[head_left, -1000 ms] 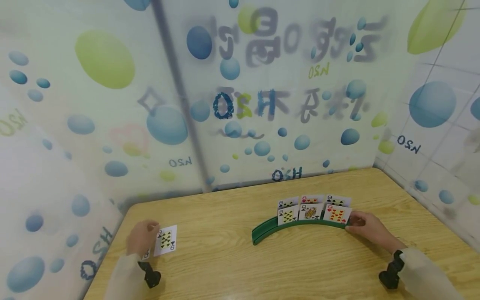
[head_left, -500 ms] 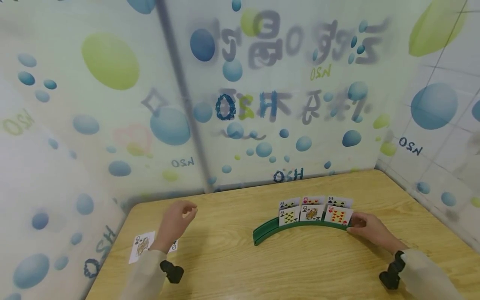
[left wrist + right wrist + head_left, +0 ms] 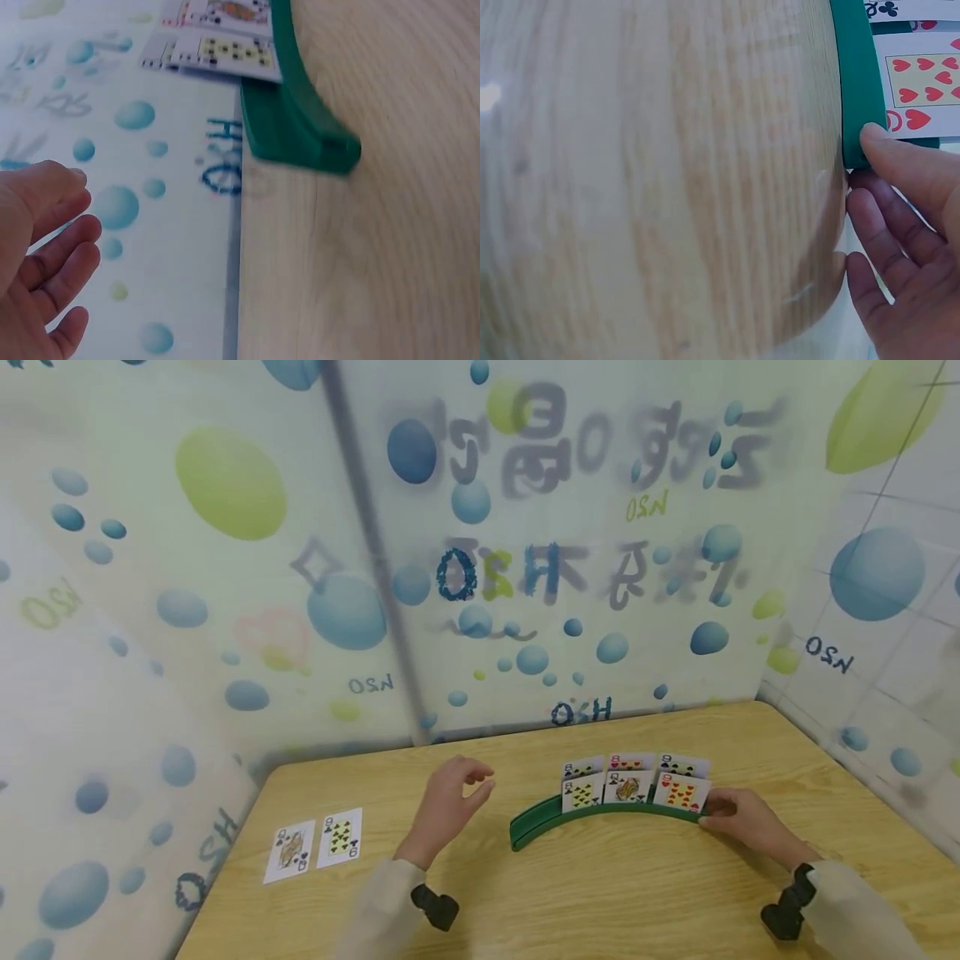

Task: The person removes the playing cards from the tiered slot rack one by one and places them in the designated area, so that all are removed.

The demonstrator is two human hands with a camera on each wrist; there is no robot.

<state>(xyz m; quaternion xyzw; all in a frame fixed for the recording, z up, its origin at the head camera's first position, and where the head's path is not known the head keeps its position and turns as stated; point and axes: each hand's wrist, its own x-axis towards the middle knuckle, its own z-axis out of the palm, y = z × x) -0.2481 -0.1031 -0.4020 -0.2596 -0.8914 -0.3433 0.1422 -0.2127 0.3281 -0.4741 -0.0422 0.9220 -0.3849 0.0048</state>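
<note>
Loose queen [image 3: 291,852]: face up on the desk [image 3: 600,893], with the loose club card [image 3: 340,837] just beside it, both well out at nine o'clock from the green holder [image 3: 542,820].
Left hand [image 3: 446,806]: fingers loosely bent, thumb apart, nothing held, between those cards and the holder.
Right hand [image 3: 742,822]: thumb on the holder's three o'clock end, fingers curled behind; we read this as a steadying pinch.
Front row: middle queen [image 3: 628,787], with the heart card [image 3: 682,793] toward three o'clock and the black card [image 3: 582,795] toward nine.
Back row: three partly hidden cards, the central one [image 3: 631,762] red.
Card handling: we judge the left hand should pinch one top edge and draw it straight from its slot, while the right presses holder, not card.
</note>
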